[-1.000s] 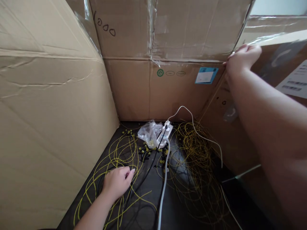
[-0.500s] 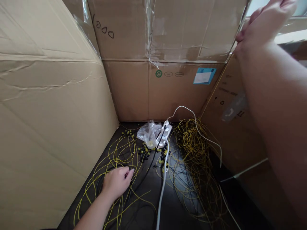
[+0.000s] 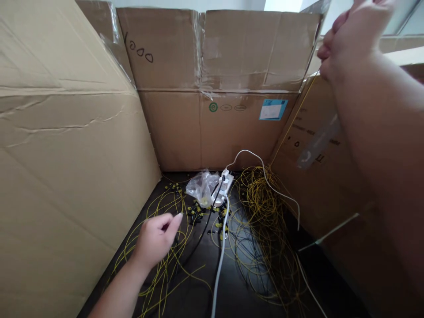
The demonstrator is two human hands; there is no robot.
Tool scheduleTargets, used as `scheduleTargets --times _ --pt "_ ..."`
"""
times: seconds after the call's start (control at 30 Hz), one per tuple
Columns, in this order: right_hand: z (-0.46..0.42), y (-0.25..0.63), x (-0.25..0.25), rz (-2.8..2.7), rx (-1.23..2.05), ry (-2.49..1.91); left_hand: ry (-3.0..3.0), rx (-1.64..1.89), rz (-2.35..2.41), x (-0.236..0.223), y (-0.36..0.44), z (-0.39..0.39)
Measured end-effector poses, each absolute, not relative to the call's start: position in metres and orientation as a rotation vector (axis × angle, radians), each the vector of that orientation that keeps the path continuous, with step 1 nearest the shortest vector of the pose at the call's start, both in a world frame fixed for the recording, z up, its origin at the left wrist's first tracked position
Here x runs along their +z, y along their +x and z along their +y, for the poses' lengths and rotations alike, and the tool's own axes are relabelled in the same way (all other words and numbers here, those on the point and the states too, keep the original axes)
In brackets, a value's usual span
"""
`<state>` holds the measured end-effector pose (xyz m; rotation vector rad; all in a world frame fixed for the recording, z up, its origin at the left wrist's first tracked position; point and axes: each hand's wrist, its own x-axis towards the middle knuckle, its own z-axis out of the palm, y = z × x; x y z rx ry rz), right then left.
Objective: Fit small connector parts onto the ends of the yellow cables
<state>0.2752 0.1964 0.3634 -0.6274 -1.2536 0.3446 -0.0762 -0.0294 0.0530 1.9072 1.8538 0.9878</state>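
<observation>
My right hand [image 3: 353,44] is raised at the upper right, its fingers curled closed. A thin yellow cable [image 3: 303,104] runs straight from under this fist down to a tangled pile of yellow cable [image 3: 261,194]. Lower and to the left, my left hand [image 3: 155,238] hovers over loose yellow loops [image 3: 165,274] on the dark surface. Its fingers are folded in and the thumb lies against them; whatever they may hold is hidden.
A white power strip [image 3: 227,183] with white and black cords stands beside a clear plastic bag [image 3: 200,187]. Small black-and-yellow pieces [image 3: 197,213] lie scattered near it. Tall cardboard boxes wall in the space: left [image 3: 73,176], back [image 3: 179,132] and right [image 3: 291,154].
The view has tilted up slightly, showing the back box's top edge. My left hand has risen a little and turned. My right hand stays high and closed, with the yellow cable trailing below.
</observation>
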Motion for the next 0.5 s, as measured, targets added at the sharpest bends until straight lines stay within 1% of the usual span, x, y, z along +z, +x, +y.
scheduleTargets --times 0.1,0.2,0.27,0.4,0.5 --pt "0.193 0.262 0.357 -1.218 0.238 -0.682 2.052 1.068 1.55 0.097 -0.027 -0.022" --pt "0.182 0.245 0.349 -1.319 0.293 -0.76 2.259 1.09 1.188 0.118 0.033 0.002" --pt "0.172 0.234 0.345 -1.38 0.339 -0.854 2.42 0.975 1.059 0.117 0.072 0.028" --pt "0.15 0.216 0.337 -1.548 0.347 -1.0 2.501 0.616 1.193 0.094 0.133 0.088" --pt "0.132 0.206 0.334 -1.683 0.329 -1.072 2.573 0.415 1.282 0.077 0.161 0.123"
